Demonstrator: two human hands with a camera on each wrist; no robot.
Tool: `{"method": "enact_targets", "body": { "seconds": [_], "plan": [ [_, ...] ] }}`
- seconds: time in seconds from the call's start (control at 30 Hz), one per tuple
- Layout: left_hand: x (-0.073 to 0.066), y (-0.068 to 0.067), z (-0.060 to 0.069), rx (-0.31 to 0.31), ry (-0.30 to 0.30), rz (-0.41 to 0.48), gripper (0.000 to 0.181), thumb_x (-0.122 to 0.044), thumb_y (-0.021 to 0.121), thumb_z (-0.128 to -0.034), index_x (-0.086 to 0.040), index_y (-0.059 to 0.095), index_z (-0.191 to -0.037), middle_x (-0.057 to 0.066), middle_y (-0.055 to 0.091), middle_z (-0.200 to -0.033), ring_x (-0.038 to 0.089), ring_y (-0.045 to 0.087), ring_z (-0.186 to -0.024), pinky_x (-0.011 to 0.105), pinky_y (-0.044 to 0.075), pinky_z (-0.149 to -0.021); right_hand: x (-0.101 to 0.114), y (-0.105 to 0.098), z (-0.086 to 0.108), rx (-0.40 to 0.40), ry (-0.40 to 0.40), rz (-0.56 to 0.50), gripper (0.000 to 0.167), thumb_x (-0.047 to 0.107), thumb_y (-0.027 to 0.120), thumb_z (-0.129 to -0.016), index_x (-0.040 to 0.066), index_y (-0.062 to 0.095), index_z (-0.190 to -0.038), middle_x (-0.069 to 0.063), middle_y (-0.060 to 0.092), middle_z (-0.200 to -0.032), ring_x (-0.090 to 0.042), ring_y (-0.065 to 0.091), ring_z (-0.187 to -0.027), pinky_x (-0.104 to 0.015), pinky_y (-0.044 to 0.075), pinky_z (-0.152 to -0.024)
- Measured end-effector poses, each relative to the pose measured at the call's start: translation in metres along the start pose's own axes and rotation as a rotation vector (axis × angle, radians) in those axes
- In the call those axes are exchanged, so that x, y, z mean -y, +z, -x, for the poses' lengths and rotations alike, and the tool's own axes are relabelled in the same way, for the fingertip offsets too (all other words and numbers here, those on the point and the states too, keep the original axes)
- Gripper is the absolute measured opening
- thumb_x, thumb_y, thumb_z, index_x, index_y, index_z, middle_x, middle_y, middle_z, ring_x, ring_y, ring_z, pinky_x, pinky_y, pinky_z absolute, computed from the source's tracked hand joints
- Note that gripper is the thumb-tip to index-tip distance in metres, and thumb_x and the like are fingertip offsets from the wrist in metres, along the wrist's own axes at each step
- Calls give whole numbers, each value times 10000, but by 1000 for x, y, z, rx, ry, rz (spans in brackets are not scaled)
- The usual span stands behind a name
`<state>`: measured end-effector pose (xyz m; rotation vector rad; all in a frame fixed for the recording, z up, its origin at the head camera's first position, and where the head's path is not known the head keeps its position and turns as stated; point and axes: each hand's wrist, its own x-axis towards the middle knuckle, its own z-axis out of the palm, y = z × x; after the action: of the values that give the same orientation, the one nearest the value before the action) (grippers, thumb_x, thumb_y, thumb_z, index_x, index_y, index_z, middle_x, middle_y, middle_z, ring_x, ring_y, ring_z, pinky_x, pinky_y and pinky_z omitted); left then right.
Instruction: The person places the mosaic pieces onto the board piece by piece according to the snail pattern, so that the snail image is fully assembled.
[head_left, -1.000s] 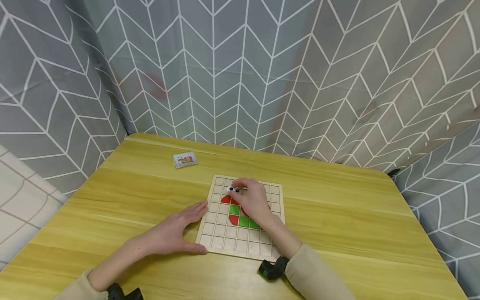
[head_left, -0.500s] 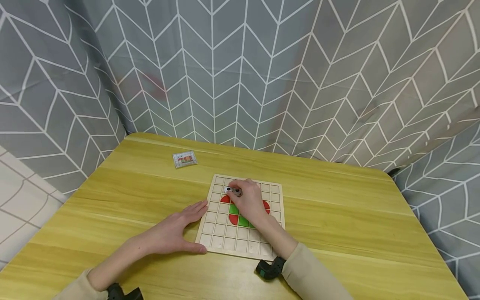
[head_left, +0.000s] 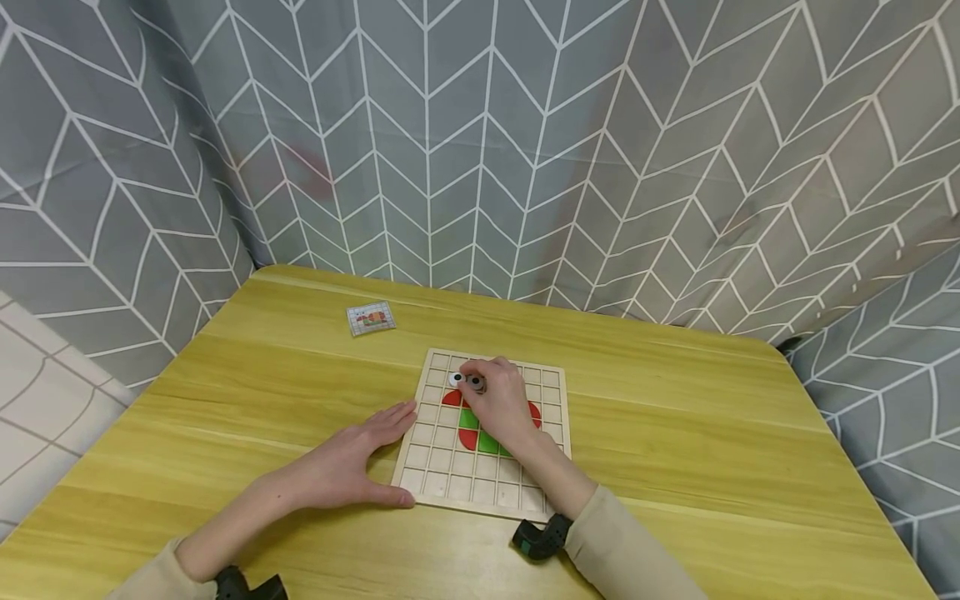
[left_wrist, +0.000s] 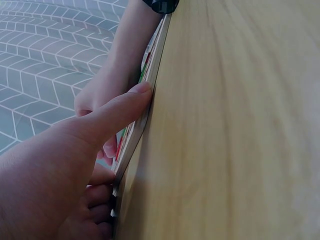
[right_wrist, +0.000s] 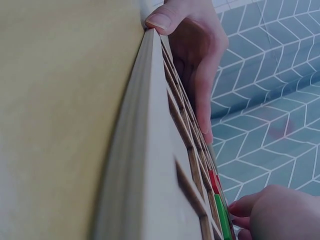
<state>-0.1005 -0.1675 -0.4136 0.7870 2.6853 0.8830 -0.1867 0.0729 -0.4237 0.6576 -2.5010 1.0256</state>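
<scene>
A square wooden grid board (head_left: 442,460) lies on the table, with red and green tiles set in its cells. My left hand (head_left: 347,467) steadies it, straight fingers along the left edge and thumb at the near left corner. Over the upper part of the board, my right hand (head_left: 501,407) pinches a white eye tile (head_left: 457,379) between thumb and forefinger. A second eye tile (head_left: 476,383) sits just right of it in the hand's shadow. Below them show a red tile (head_left: 452,398) and a green tile (head_left: 487,442). The right hand hides several tiles.
A small picture card (head_left: 371,318) with a coloured grid pattern lies on the wooden table (head_left: 675,433) behind the board to the left. A grey patterned curtain (head_left: 480,150) hangs along the table's back. Black wrist devices (head_left: 542,537) sit on the wrists.
The right hand has shifted slightly left with the white eye tile, widening its distance from the second eye tile. In the last half second it hardly moves. The left hand stays put.
</scene>
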Motion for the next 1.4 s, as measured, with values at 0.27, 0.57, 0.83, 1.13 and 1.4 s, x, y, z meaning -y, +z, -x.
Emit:
{"method": "enact_targets", "body": {
  "seconds": [0.27,0.57,0.83,1.13,1.4],
  "plan": [
    [0,0,0,3,-5,3,1102,-724,701,-759,-57,335,-1556,65,237,-1656,344,235,-1511,586,306,-1150,-1,0,0,8,-10,-6,123,87,794,-843,78,774,-964,-59,743,-859,-241,623,-828,-426,480,-793],
    [0,1,0,8,-11,5,1101,-723,704,-758,-62,334,-1557,63,232,-1658,341,234,-1512,585,311,-1148,0,0,0,7,-12,-5,114,90,801,-837,79,772,-947,-57,738,-849,-238,618,-823,-416,479,-773],
    [0,1,-1,6,-5,-2,1101,-723,702,-759,-60,334,-1557,65,234,-1657,336,235,-1512,578,312,-1150,0,0,0,2,-12,-7,112,83,796,-838,75,771,-947,-61,741,-852,-249,621,-825,-427,485,-778],
    [0,2,-1,7,-2,-1,1097,-723,698,-763,-52,339,-1553,75,235,-1656,343,235,-1511,582,311,-1149,-1,-16,7,11,-11,-29,171,99,763,-865,65,769,-1033,-81,755,-933,-256,638,-880,-417,499,-748],
    [0,2,0,4,-7,-4,1105,-725,700,-759,-58,330,-1558,68,229,-1659,343,229,-1514,580,302,-1156,-21,-62,43,-2,158,-95,205,160,760,-889,121,761,-1091,-17,713,-1006,-196,627,-964,-396,493,-806]
  ]
}}
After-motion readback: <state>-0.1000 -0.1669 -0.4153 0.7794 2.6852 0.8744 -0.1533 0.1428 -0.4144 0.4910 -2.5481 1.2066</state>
